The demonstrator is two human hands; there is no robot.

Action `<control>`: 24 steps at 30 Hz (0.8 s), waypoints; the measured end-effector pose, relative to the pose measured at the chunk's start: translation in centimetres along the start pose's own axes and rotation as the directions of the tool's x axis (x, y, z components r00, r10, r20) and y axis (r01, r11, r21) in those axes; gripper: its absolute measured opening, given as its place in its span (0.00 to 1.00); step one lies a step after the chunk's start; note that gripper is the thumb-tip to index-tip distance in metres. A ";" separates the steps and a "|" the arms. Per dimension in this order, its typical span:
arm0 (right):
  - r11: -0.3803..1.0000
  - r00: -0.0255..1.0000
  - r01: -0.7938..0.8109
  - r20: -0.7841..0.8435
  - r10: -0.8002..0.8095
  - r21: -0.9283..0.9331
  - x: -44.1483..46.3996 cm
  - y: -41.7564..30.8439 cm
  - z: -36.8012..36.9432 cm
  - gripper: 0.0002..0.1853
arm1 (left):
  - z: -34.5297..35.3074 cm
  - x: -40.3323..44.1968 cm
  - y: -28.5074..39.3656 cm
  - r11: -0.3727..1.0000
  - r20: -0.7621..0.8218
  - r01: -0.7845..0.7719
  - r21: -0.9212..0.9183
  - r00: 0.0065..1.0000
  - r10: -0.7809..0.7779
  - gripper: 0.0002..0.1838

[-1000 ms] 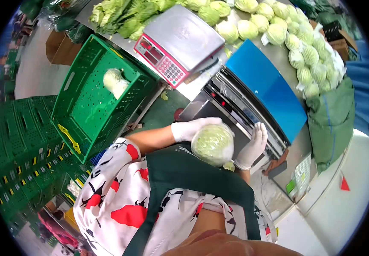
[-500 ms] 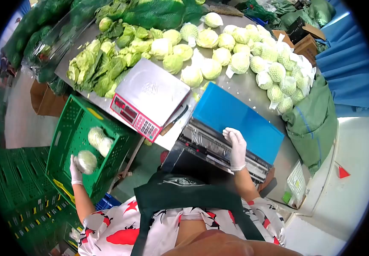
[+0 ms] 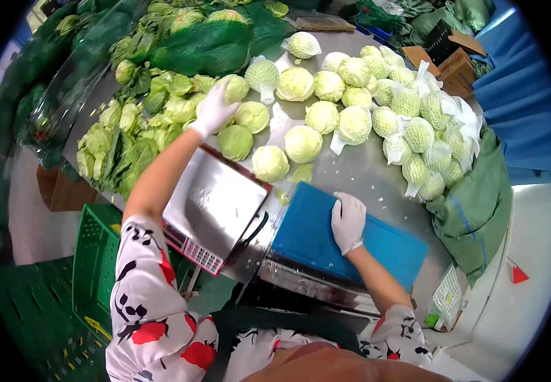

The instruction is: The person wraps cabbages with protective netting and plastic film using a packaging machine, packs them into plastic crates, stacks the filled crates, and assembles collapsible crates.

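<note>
My left hand [image 3: 215, 109], in a white glove, reaches over the scale [image 3: 209, 200] to the cabbages. Its fingers and thumb are apart beside a cabbage [image 3: 236, 89]; any contact is hard to make out. Just below lie another trimmed cabbage [image 3: 252, 117] and a greener one [image 3: 235, 142]. My right hand [image 3: 348, 223], also gloved, rests with extended fingers on the blue cover [image 3: 307, 223] of the wrapping machine and holds nothing.
Loose leaves [image 3: 123, 143] lie at the left of the metal table. Net-wrapped cabbages [image 3: 418, 135] are heaped at the right, beside a green sack [image 3: 473, 204]. A green crate [image 3: 94, 261] stands at the lower left. A knife [image 3: 255, 230] lies beside the scale.
My left hand let go of the wrapped cabbage at the crate and moved up to the cabbages on the table. My right hand came down onto the blue cover. The view shifted toward the table.
</note>
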State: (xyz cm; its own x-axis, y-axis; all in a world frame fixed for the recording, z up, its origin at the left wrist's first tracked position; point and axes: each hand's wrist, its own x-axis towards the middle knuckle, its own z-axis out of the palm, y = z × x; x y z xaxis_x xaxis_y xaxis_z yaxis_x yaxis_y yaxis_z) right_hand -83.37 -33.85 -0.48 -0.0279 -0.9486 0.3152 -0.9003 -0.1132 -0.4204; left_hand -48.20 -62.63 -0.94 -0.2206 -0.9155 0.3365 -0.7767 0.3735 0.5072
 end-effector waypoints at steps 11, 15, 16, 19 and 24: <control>0.996 0.986 -0.081 0.144 0.085 -0.027 1.3 -0.8 -0.8 0.13 | 11.9 17.7 1.3 0.844 0.373 0.039 0.536 0.885 -0.278 0.70; 0.996 0.983 -0.080 0.159 0.086 -0.050 1.3 -0.9 -0.7 0.14 | 11.8 17.1 2.9 0.794 0.360 -0.031 0.607 0.901 -0.240 0.69; 0.996 0.983 -0.079 0.161 0.087 -0.052 1.3 -0.9 -0.7 0.14 | 12.1 16.7 3.1 0.787 0.341 -0.038 0.616 0.913 -0.223 0.69; 0.995 0.984 -0.075 0.157 0.084 -0.062 1.3 -0.9 -0.6 0.14 | 12.8 14.6 2.7 0.833 0.299 -0.084 0.546 0.949 -0.100 0.66; 0.997 0.990 -0.054 0.128 0.060 -0.050 1.2 -0.8 -0.6 0.14 | 12.1 15.1 0.7 0.954 0.185 0.145 0.262 0.963 -0.198 0.60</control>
State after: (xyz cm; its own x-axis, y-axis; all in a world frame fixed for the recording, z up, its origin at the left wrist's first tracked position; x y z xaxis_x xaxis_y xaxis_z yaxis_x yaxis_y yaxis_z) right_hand -82.96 -34.69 0.78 -0.0260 -0.9836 0.1783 -0.9179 -0.0472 -0.3940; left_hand -59.24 -77.97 -5.15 -0.1681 -0.9828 0.0767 -0.9276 0.1841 0.3251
